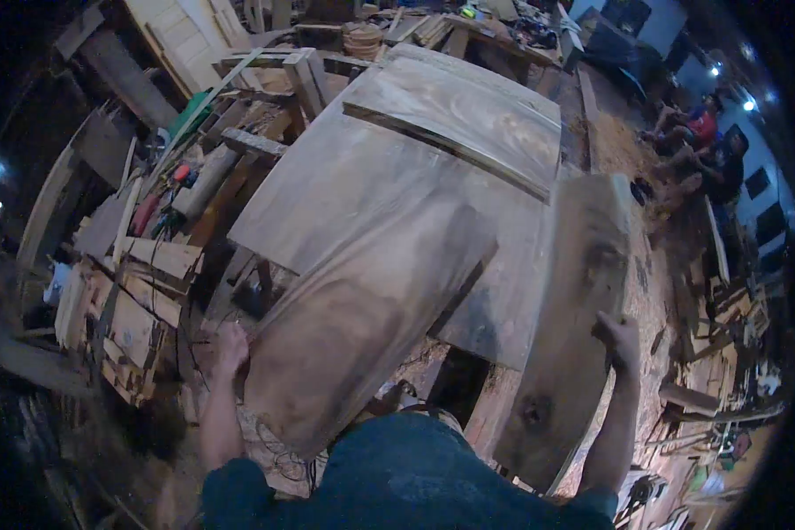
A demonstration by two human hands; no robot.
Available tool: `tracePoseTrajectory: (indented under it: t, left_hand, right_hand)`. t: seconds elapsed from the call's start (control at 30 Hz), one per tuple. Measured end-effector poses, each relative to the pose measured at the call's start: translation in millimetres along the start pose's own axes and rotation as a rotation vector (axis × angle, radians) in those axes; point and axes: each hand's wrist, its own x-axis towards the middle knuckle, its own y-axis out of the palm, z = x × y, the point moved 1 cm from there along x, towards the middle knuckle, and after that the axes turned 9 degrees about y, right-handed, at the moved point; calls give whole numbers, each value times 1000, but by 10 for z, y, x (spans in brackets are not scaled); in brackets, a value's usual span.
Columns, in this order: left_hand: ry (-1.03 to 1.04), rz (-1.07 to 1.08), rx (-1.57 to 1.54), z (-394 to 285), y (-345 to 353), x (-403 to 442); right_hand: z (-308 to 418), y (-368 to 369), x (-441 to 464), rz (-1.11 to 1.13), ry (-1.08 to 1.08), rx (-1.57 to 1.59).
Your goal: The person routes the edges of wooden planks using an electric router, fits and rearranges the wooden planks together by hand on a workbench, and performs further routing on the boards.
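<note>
A broad brown plank [344,327] lies slanted over the near part of a large pale panel [327,190]. At its left edge is my left hand [231,344], fingers bent in; whether they grip the plank is too blurred to tell. Along the right side of the panel runs a long plank [565,327] with a dark knot near its lower end. My right hand [621,340] holds this plank by its right edge, thumb on the top face. Farther off, a flat board [468,102] with a thick dark edge rests on the panel.
Wood offcuts [150,291] and a red tool [146,215] crowd the left side. Sawdust [623,146] covers the floor at the right, where people [702,132] sit. More scrap wood [724,353] is stacked at the right. Cables lie below the left plank.
</note>
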Motion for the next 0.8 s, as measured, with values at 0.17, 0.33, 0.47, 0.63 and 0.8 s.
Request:
tracePoseTrajectory:
  t: [0.17,0.33,0.47,0.63,0.8]
  left_hand:
    - [-144,-208,183,1066,510,-1006]
    - [-544,-242,-204,910,176,-2086]
    - [-702,-250,-123,852,88,-2645]
    - [-783,-189,-59,709,-55,-2770]
    - [-684,-103,-10,699,-115,-2379]
  right_hand:
    - [476,620,581,168,2,-319]
    - [676,1355,1498,428,-179,-644]
    - [997,2227,1956,583,-134,-822]
    - [1458,3280,1989,614,-97,-858]
    - [1230,3358,1518,336,-509,-549]
